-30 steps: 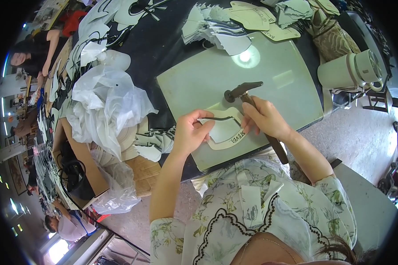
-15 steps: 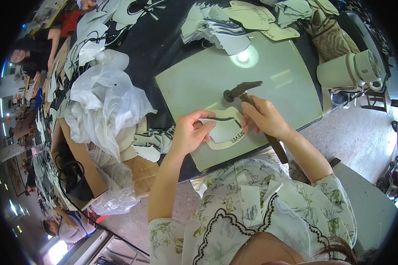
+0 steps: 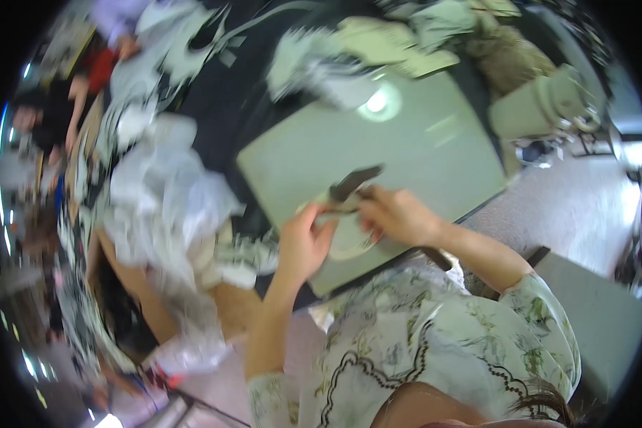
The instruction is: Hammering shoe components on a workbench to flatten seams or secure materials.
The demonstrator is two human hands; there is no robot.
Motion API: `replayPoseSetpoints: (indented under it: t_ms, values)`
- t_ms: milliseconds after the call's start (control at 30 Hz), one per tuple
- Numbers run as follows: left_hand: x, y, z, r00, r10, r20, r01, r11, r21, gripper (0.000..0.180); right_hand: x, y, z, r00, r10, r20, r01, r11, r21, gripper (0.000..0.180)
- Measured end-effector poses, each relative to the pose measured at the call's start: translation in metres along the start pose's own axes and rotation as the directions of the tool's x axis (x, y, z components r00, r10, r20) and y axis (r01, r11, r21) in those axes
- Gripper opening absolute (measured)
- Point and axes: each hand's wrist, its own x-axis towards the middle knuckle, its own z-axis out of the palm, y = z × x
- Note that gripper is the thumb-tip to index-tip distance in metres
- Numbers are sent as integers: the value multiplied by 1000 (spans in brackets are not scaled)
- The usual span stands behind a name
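Black table (image 3: 246, 89), pale green slab (image 3: 435, 157) on it, white pieces (image 3: 297, 63) and cream templates (image 3: 378, 41) beyond

No readable text; marks (image 3: 368, 243) on cream frame (image 3: 346, 253) blurred.

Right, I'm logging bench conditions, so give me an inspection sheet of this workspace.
Surface: pale grey-green rectangular board on a black table; the board shows a round bright reflection.
Job's things: dark-headed hammer; cream, curved flat template, partly hidden by the hands.
Clutter: crumpled translucent white plastic bag left of the board; fanned pale cut pieces at its far edge; cream cylindrical flask by its right side.
Grip: left hand at the template's left side, closure too blurred to tell; right hand closed round the hammer.
Cables: nothing seen clearly; the picture is blurred.
Surroundings: person in black at the far left; pale grey floor to the right.
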Motion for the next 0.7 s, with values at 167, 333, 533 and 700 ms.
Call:
replayPoseSetpoints:
  t_ms: [167,333,533,700]
  values:
    - [1,5,8,1000,7,-27,-5,998,66,48,19,31,5,906,-392,159,417,765,-490,31]
    - [-12,32,23,992,112,-48,-102,978,183,72,-2,15,3,986,-165,-6,161,971,-176,36]
    - [-43,25,26,973,-33,-231,98,956,277,81,1,11,14,986,-140,90,154,975,-163,36]
    - [-29,25,30,984,10,-178,40,960,277,72,-3,-14,-14,988,-107,114,149,868,-474,29]
